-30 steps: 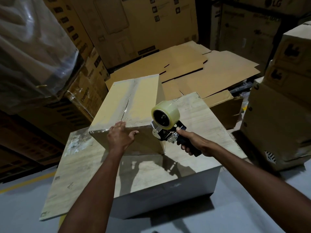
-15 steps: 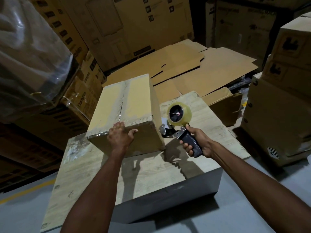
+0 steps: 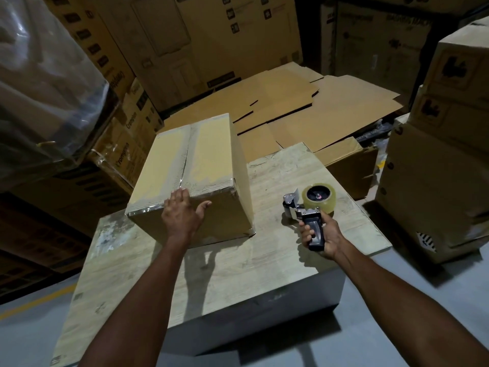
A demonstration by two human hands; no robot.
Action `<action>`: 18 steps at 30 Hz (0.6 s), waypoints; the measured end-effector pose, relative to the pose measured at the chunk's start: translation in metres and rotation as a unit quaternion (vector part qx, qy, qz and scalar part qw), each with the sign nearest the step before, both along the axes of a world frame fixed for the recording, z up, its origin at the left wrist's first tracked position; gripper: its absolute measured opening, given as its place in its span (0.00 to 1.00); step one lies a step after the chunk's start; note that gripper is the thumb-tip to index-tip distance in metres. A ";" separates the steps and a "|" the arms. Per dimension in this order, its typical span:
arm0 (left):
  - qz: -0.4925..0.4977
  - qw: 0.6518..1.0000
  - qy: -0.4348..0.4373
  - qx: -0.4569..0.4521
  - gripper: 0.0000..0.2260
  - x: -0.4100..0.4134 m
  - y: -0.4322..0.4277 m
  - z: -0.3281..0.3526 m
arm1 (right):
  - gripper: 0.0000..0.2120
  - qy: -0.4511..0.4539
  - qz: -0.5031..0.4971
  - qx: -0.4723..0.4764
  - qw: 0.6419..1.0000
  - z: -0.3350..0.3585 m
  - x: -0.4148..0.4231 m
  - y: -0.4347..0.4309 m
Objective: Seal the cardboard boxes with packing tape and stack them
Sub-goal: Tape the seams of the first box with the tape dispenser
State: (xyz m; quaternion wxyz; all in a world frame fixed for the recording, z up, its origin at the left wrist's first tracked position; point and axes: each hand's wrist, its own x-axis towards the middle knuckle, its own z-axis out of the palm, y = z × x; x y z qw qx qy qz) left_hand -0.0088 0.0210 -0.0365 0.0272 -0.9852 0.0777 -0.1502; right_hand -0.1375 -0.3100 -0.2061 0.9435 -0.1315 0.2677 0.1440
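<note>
A closed cardboard box (image 3: 209, 154) stands on the pale wooden table (image 3: 238, 263), with clear tape along its top seam and over its near top edge. My left hand (image 3: 182, 213) lies flat on the box's near top edge, fingers straight, thumb spread across the front face. To the right of the box, my right hand (image 3: 321, 235) grips the black handle of a tape dispenser (image 3: 309, 205). The dispenser's roll of clear tape rests on or just above the tabletop, well apart from the box.
Flattened cardboard sheets (image 3: 304, 107) lie behind the table, with an open carton (image 3: 346, 165) at their right. Stacked boxes (image 3: 444, 165) stand at the right, tall printed cartons (image 3: 201, 41) at the back, and plastic-wrapped goods (image 3: 45, 83) at the left. Grey floor runs along the near side.
My right hand has carried the tape dispenser away from the box's near right corner, rightward and down to the tabletop. My left hand has stayed on the box's near top edge.
</note>
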 end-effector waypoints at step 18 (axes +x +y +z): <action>-0.064 0.995 0.052 -0.061 0.34 -0.001 0.022 -0.004 | 0.29 0.264 0.009 -0.551 0.792 0.006 -0.006 0.025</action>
